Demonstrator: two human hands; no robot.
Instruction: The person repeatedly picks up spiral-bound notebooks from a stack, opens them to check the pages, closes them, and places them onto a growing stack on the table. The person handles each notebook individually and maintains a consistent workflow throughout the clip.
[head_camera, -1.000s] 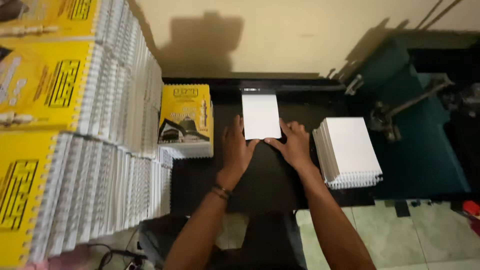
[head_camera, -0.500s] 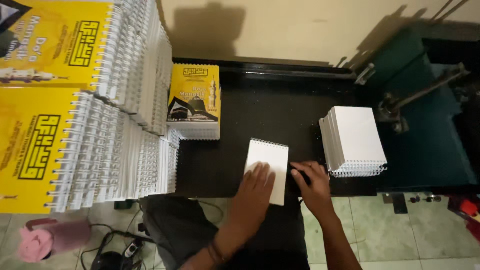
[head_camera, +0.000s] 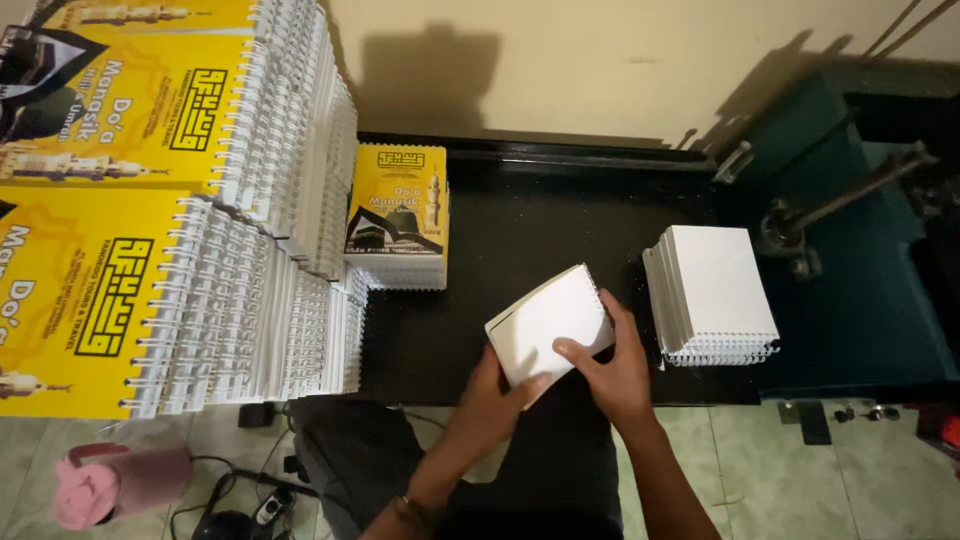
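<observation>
Both hands hold a white booklet (head_camera: 548, 325) tilted above the near edge of the black bench (head_camera: 540, 225); the left hand (head_camera: 490, 400) is under it, its fingers hidden beneath the lower corner so that I cannot tell how they lie, though the thumb shows at the bottom edge; the right hand (head_camera: 615, 375) grips the booklet's right side, its thumb (head_camera: 575, 352) pressed across the white face and its fingers (head_camera: 618, 312) curled round the wire-bound edge, pinching the booklet between them; just right of those fingers, apart from them, a stack of white booklets (head_camera: 715, 290) lies flat on the bench; beyond the fingers and to the left, well apart, a small stack topped by a yellow cover (head_camera: 397, 215) stands on the bench; farther left rise tall piles of yellow-covered spiral books (head_camera: 170, 250); below the left wrist a pink object (head_camera: 115, 485) sits on the tiled floor (head_camera: 800, 480).
</observation>
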